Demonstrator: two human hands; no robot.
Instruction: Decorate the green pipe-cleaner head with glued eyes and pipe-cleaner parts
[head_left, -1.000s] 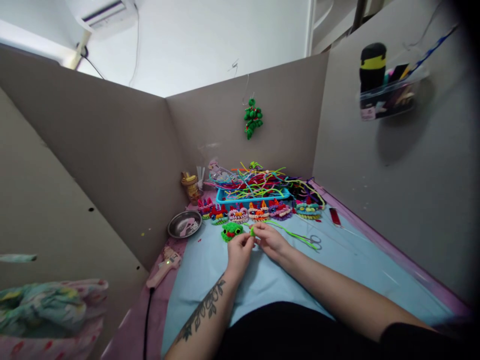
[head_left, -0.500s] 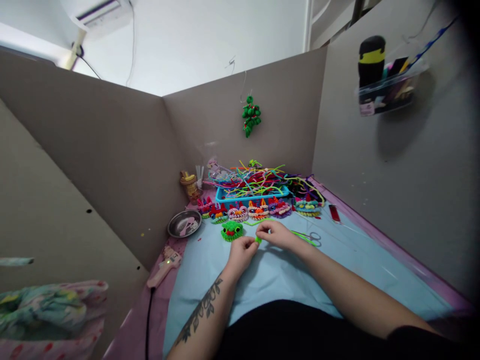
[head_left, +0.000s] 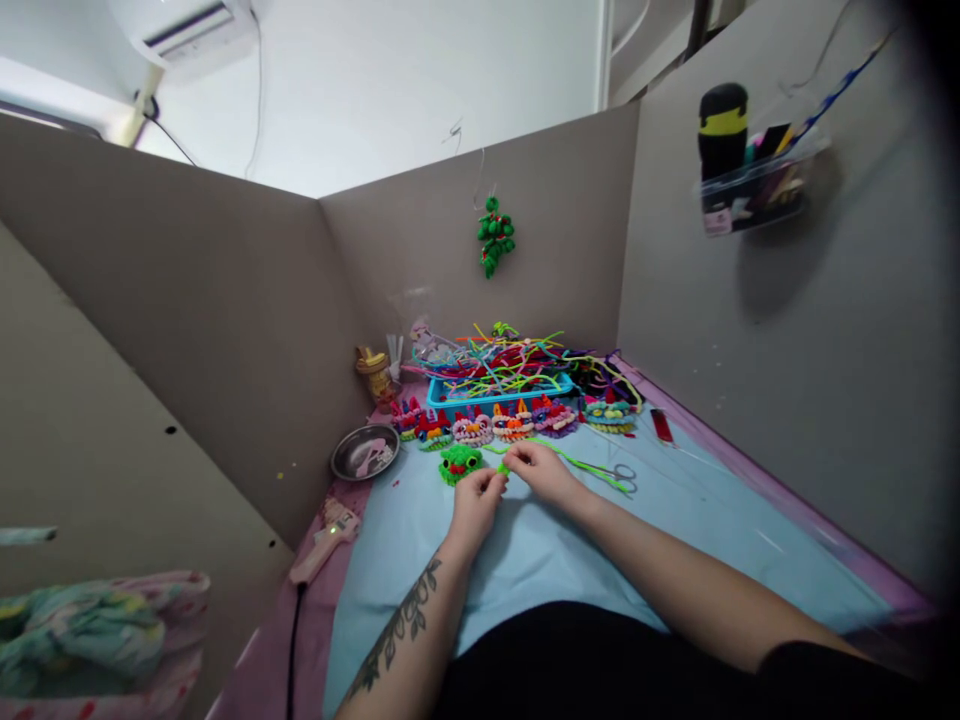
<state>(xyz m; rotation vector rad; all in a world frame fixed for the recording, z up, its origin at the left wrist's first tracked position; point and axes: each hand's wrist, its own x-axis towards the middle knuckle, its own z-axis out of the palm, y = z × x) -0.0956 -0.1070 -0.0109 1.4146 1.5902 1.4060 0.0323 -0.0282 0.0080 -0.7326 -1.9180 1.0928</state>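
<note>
Between my two hands is a small bright green piece of pipe cleaner (head_left: 503,468). My left hand (head_left: 478,500) pinches it from the left, my right hand (head_left: 538,468) from the right, the fingertips almost meeting. Much of the piece is hidden by my fingers. Just behind my left hand sits a green fuzzy animal head (head_left: 460,463) with round eyes and a red mouth. Beyond my right hand lie loose lime-green pipe cleaners (head_left: 564,456) and a pair of scissors (head_left: 621,473), flat on the blue cloth (head_left: 570,560).
A row of colourful fuzzy heads (head_left: 513,421) stands before a blue tray (head_left: 442,400) heaped with pipe cleaners. To the left are a metal bowl (head_left: 337,462) and a pink glue gun (head_left: 324,550) with a black cord. Grey partitions (head_left: 420,230) enclose the table.
My hands stay together on the green piece, with the fingers slightly shifted. The whole view has moved a little as my head turned.
</note>
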